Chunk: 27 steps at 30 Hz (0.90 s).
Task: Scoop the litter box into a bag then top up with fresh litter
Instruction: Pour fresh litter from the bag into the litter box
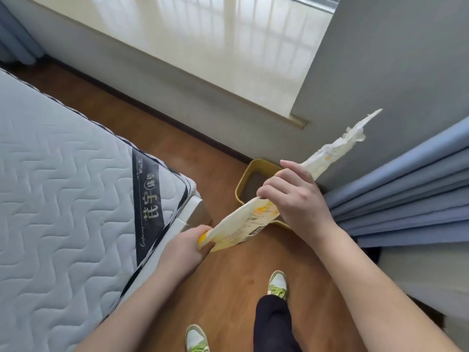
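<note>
Yellow plastic rims the litter box (256,165), which sits on the wooden floor (228,275) in the corner where the grey wall (380,72) meets the skirting under the window ledge (203,47). Only its far rim, a bit of its near edge and a patch of grey litter inside show; the rest is hidden behind the bag and the right hand.

A person stands over it holding a flattened, cream-and-yellow litter bag (243,226) with printed text, stretched slantwise above the box. The left hand (187,247) has its grip curled round the bag's lower end, fingers wrapped under the yellow corner. The right hand (297,196) closes its grip round the bag higher up, fingers bent over the top edge, thumb side hidden. Beyond that hand the bag narrows to a crumpled, torn-looking tip (355,135) that points up toward the wall.

To the left lies a quilted mattress (63,186) with a dark label band, its corner near the left hand. Blue curtain folds (406,194) hang just right of the box. Below, two white-and-green shoes (278,284) stand on the floor, one leg in dark trousers (272,323).
</note>
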Available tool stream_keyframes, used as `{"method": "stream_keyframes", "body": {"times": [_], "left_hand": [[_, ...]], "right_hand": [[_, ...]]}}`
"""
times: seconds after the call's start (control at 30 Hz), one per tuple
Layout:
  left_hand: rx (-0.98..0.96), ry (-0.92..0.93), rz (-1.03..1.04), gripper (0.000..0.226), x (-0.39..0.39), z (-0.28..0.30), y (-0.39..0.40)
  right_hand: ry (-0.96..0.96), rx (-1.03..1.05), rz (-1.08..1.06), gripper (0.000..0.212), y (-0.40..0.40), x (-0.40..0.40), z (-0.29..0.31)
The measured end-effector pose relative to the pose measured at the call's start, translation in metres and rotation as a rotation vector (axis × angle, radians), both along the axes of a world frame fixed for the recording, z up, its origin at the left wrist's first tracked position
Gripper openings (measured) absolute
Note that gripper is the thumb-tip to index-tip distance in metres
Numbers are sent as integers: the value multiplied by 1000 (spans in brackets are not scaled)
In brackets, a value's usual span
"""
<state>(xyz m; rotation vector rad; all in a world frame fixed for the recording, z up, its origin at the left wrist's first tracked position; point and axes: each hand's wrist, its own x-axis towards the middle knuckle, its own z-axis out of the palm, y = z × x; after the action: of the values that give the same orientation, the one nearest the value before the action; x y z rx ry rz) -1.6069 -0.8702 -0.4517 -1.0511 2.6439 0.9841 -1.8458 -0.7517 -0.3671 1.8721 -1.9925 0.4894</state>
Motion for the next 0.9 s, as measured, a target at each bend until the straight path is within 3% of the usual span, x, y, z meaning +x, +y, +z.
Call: {"method": "stream_keyframes", "body": {"times": [0.07,0.17,0.23,0.43,0.6,0.73,0.9], "left_hand": [[41,68,55,15,11,-20,-1],[78,131,133,21,7,-44,0],[94,151,181,23,0,-62,-2],[77,152,189,47,-31,-108,-15],[80,310,185,30,-54,-170,-38],[11,460,164,6,-74,-219,-61],[-90,604,26,10,-96,-262,-96]], "right_hand": [[-10,-6,8,36,-8,2,-18],[-12,61,54,15,-19,-2,-45],[-22,97,63,17,-23,-6,-62],[-82,-2,-14,13,-26,-32,-114],[-101,-12,-88,10,-32,-50,-179],[-97,-164,-202,9,-38,-65,-233],[-59,-309,-313,16,-45,-76,-295]]}}
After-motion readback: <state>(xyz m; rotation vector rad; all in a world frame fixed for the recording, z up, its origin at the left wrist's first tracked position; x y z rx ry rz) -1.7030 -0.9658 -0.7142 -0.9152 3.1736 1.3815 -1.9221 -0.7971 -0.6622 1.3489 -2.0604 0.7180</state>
